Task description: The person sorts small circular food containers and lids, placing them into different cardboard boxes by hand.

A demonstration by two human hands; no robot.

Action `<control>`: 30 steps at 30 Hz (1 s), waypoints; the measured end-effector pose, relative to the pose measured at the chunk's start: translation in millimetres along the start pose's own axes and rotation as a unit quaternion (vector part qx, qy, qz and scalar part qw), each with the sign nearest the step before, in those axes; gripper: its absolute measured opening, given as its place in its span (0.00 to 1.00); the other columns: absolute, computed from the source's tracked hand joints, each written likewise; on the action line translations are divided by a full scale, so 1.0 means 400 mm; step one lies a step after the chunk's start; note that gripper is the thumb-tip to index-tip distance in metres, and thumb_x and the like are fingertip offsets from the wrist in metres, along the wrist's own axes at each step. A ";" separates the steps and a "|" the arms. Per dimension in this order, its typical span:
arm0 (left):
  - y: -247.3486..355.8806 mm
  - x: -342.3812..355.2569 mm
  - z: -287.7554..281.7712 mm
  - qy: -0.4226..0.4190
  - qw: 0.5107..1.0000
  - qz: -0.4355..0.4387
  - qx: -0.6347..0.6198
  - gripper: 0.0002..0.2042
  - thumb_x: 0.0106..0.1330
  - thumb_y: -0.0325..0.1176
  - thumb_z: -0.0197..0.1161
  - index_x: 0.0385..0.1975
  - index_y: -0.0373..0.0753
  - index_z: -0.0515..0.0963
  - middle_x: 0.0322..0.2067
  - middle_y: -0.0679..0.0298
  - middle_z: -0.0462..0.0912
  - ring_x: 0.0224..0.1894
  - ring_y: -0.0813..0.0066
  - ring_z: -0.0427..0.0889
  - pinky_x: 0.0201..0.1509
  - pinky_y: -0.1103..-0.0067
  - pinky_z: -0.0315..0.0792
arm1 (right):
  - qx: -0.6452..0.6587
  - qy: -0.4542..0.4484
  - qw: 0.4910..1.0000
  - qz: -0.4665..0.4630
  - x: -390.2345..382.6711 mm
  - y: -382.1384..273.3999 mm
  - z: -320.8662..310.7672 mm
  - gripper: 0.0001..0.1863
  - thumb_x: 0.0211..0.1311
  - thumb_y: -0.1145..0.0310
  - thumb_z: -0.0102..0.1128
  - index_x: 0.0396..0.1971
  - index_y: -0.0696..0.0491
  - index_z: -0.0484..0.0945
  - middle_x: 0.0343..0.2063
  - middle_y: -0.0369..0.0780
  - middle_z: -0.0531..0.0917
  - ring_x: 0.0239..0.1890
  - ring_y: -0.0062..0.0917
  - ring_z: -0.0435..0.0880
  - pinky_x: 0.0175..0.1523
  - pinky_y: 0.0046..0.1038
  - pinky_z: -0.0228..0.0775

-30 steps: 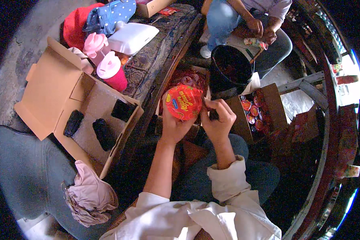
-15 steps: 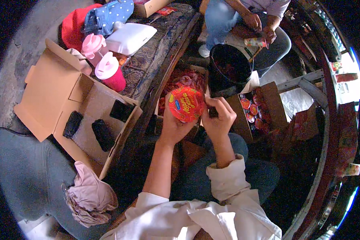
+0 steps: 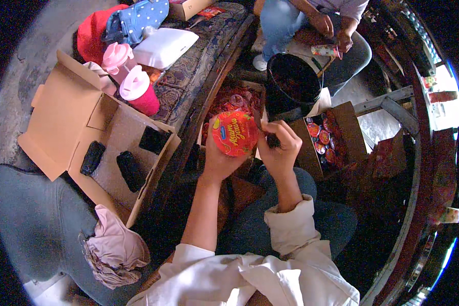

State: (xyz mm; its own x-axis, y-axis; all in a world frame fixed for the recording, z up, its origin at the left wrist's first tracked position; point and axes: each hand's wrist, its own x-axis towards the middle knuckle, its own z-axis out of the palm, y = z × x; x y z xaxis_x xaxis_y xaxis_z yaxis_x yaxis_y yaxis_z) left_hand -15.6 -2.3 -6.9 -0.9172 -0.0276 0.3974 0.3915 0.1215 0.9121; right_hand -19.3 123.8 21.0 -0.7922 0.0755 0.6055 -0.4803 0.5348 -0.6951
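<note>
The left hand [image 3: 223, 162] is closed around a bright red, round disc with yellow lettering [image 3: 234, 134], cradling it from below and the left with its printed face up. The disc sits in front of the person, above the near edge of an open carton of glossy red pieces [image 3: 229, 100]. The right hand [image 3: 282, 148] is at the disc's right edge, thumb and bent forefinger drawn close; whether they pinch its rim, I cannot tell.

Beyond the carton's right edge stands a round black bucket [image 3: 288, 108]; nearer, a brown cardboard box [image 3: 353, 130] holds small, round-topped red and white cups [image 3: 322, 138]. At the top, a co-worker's hand [image 3: 345, 42] holds a pale patterned cup [image 3: 325, 50].

To the left, an open, flat brown cardboard box [image 3: 56, 122] contains black wrapped bundles [image 3: 131, 171]. Just past its far edge are a magenta tumbler with a pale pink lid [image 3: 144, 97] and, on the patterned padded seat [image 3: 186, 86], a white foam container [image 3: 164, 48].
</note>
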 end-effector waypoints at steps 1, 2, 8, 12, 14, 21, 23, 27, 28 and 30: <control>-0.001 0.000 0.000 0.010 1.000 -0.006 0.005 0.31 0.40 0.26 0.69 0.46 0.36 0.60 0.41 0.61 0.72 0.44 0.72 0.73 0.49 0.77 0.67 | 0.002 0.001 1.000 -0.001 -0.001 0.001 0.003 0.14 0.35 0.83 0.59 0.28 0.55 0.79 0.26 0.41 0.80 0.29 0.30 0.81 0.35 0.24 0.72; 0.000 0.000 0.000 0.020 1.000 -0.012 0.010 0.31 0.40 0.27 0.69 0.46 0.36 0.60 0.41 0.61 0.72 0.44 0.72 0.73 0.49 0.77 0.67 | 0.001 -0.001 1.000 0.002 -0.004 0.001 0.004 0.14 0.35 0.83 0.59 0.28 0.55 0.79 0.26 0.41 0.80 0.29 0.30 0.81 0.35 0.24 0.72; 0.008 0.005 -0.002 0.022 1.000 -0.002 0.021 0.30 0.40 0.27 0.69 0.45 0.36 0.61 0.39 0.62 0.73 0.43 0.73 0.74 0.49 0.78 0.67 | -0.006 -0.009 1.000 0.001 -0.009 0.005 0.000 0.15 0.35 0.83 0.58 0.28 0.54 0.79 0.26 0.41 0.80 0.30 0.30 0.81 0.35 0.24 0.72; 0.012 0.005 -0.003 0.003 1.000 -0.012 0.002 0.30 0.40 0.27 0.69 0.45 0.37 0.61 0.39 0.62 0.73 0.43 0.74 0.74 0.49 0.78 0.68 | -0.009 0.001 1.000 0.001 -0.012 0.002 -0.003 0.15 0.35 0.84 0.58 0.28 0.55 0.79 0.27 0.41 0.80 0.30 0.30 0.81 0.35 0.23 0.72; 0.016 0.004 -0.001 -0.008 1.000 -0.024 -0.014 0.30 0.40 0.27 0.69 0.45 0.37 0.62 0.39 0.63 0.73 0.43 0.73 0.74 0.49 0.78 0.68 | -0.015 0.010 1.000 0.002 -0.012 0.001 -0.005 0.15 0.35 0.84 0.58 0.28 0.55 0.78 0.27 0.41 0.80 0.30 0.30 0.81 0.35 0.23 0.72; 0.004 -0.002 0.002 -0.026 0.993 -0.054 -0.101 0.31 0.40 0.25 0.68 0.46 0.38 0.60 0.42 0.62 0.71 0.45 0.73 0.72 0.50 0.77 0.67 | -0.013 -0.002 1.000 0.000 -0.002 -0.003 -0.007 0.14 0.35 0.83 0.59 0.28 0.55 0.78 0.25 0.41 0.80 0.28 0.30 0.80 0.33 0.23 0.72; -0.006 -0.004 0.003 -0.027 0.997 -0.023 -0.074 0.31 0.41 0.24 0.67 0.47 0.38 0.58 0.44 0.61 0.69 0.47 0.73 0.71 0.50 0.77 0.67 | -0.009 0.000 1.000 0.000 -0.001 -0.002 -0.005 0.14 0.35 0.83 0.59 0.28 0.55 0.78 0.24 0.41 0.79 0.28 0.30 0.80 0.32 0.23 0.72; -0.017 -0.018 0.012 0.022 0.996 -0.047 -0.072 0.33 0.44 0.23 0.65 0.49 0.37 0.53 0.47 0.59 0.65 0.49 0.72 0.69 0.53 0.76 0.65 | -0.001 0.013 1.000 -0.006 -0.005 0.006 0.006 0.13 0.35 0.83 0.59 0.27 0.55 0.78 0.24 0.41 0.80 0.27 0.29 0.80 0.32 0.22 0.72; -0.012 -0.017 0.011 0.013 0.994 -0.059 -0.089 0.33 0.44 0.23 0.65 0.49 0.37 0.52 0.47 0.59 0.65 0.49 0.72 0.68 0.53 0.76 0.64 | 0.001 0.014 1.000 -0.007 -0.005 0.008 0.006 0.13 0.35 0.83 0.59 0.27 0.55 0.78 0.24 0.41 0.80 0.26 0.29 0.80 0.32 0.22 0.72; -0.011 -0.014 0.011 0.005 0.987 -0.077 -0.139 0.33 0.45 0.23 0.64 0.50 0.37 0.51 0.47 0.59 0.65 0.50 0.72 0.68 0.54 0.76 0.64 | -0.007 0.026 1.000 -0.016 -0.002 0.002 0.007 0.10 0.36 0.83 0.60 0.23 0.58 0.76 0.21 0.41 0.78 0.23 0.26 0.79 0.29 0.21 0.70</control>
State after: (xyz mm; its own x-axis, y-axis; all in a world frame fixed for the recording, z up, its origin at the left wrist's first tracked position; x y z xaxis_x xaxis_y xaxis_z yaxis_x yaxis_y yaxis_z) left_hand -12.7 1.8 -13.6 -0.9672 -0.0343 0.2518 0.2540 -0.1612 0.9537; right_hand -20.2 121.8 18.8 -0.7564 0.1014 0.6462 -0.4987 0.5498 -0.6701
